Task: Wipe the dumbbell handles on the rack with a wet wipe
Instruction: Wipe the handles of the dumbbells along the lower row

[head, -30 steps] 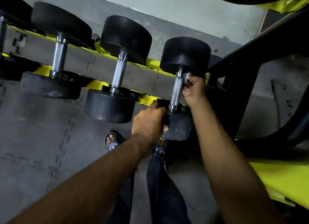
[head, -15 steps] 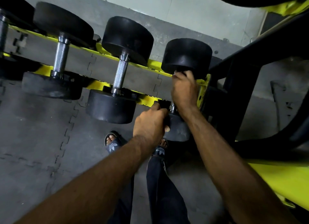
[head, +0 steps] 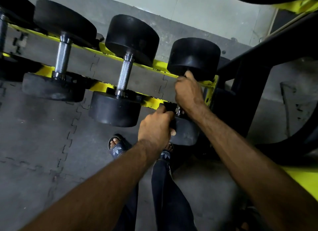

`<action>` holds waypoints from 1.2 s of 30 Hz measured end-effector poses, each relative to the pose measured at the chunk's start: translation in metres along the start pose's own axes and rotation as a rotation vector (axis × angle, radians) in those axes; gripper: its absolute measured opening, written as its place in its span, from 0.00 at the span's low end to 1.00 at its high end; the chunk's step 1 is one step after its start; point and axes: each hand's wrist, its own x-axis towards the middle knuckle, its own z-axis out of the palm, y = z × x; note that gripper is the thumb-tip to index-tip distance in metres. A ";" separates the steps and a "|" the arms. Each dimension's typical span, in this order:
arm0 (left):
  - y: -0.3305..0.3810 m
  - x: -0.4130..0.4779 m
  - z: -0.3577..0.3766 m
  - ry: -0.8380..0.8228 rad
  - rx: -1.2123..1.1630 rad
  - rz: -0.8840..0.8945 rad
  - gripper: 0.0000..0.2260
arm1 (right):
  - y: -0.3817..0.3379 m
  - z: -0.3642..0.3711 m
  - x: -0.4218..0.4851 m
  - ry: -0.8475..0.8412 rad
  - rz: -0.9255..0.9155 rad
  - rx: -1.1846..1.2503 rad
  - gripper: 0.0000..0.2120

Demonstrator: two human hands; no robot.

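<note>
**Ana:** Yellow rack (head: 160,65), black rubber heads. How far along is the wiping?

**Raj:** Hard to say. The right hand (head: 188,93) is curled round the handle of the right-end dumbbell (head: 194,56) and covers nearly all of it, so I'd judge that is the handle being worked on. No wet wipe shows. If there is one, it is hidden inside that fist.

**Ana:** And the other hand?

**Raj:** The left hand (head: 155,129) grips the near head of the same dumbbell, fingers wrapped over its edge, probably to steady it.

**Ana:** What's left?

**Raj:** The middle handle (head: 124,75) and the left handle (head: 62,56) sit bare, with no hand on them. I can't tell whether they are already wiped or waiting, because I can make out no wet sheen.

**Ana:** Count?

**Raj:** Three whole dumbbells lie across the two rails, and a fourth dumbbell (head: 3,32) is cut off at the left edge. There are two hands, and two sandals (head: 118,147) on the floor mat (head: 43,136) below.
</note>
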 end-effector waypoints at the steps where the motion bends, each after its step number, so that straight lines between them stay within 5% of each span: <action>1: 0.000 0.000 0.000 -0.005 -0.006 0.002 0.15 | 0.002 0.005 -0.007 0.055 -0.024 0.024 0.04; 4: 0.000 -0.001 -0.001 -0.011 -0.021 0.020 0.14 | 0.011 0.016 -0.035 0.184 0.034 0.300 0.05; 9: 0.000 0.000 -0.001 -0.007 -0.020 0.030 0.14 | 0.030 0.016 -0.012 0.486 0.707 1.011 0.02; 11: 0.000 0.000 -0.001 -0.005 -0.013 0.028 0.13 | 0.030 0.019 -0.007 0.519 0.819 1.196 0.05; 18: 0.000 0.000 0.002 0.022 -0.012 0.027 0.11 | 0.037 0.032 -0.029 0.088 0.954 1.615 0.13; 22: 0.000 0.000 0.001 0.023 -0.020 0.034 0.12 | 0.057 0.017 0.003 0.168 1.020 1.750 0.06; 29: 0.001 0.000 0.001 0.048 -0.016 0.041 0.11 | 0.044 0.032 -0.046 -0.208 0.918 1.595 0.07; 31: 0.000 -0.001 0.002 0.048 -0.013 0.041 0.11 | 0.040 0.031 -0.056 -0.152 0.807 1.389 0.07; 36: 0.000 -0.001 0.002 0.042 -0.008 0.049 0.11 | 0.039 0.028 -0.055 0.128 0.162 0.761 0.08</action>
